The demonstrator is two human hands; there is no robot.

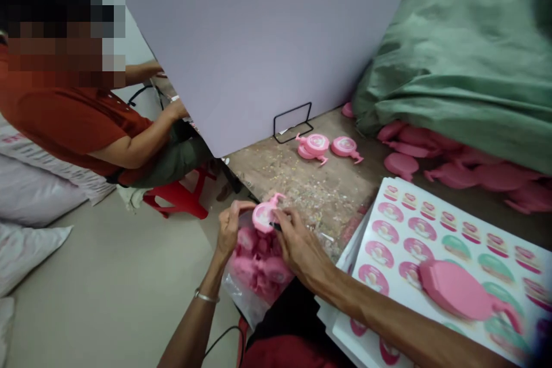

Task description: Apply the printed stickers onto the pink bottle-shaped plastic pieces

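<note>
Head view, my remote seat on a pair of bare hands: the left hand (230, 229) clenches a round pink plastic piece (264, 217) with a small curved tab, holding it just above a clear plastic bag (240, 293) packed with more pink pieces; the right hand (302, 250) grips a small black item (275, 226) against the face of that piece, though I cannot make out what the item is from here; a metal bangle (206, 297) circles the left wrist; to the right lies a stack of white sticker sheets (414, 247) printed with pink and green labels, with a loose pink piece (452, 290) resting on top; beyond, on a scrap-strewn floor (297, 184), two more pink pieces (314, 146) lie near a black wire stand (292, 123) propping a large lavender board (241, 40); a heap of pink pieces (466, 167) spreads along the foot of a bulging green sack (457, 52); at left, a co-worker (73, 121) in a red shirt, beside a red stool (181, 192), reaches both arms toward the far side of the board; white sacks (30, 190) line the floor behind.
</note>
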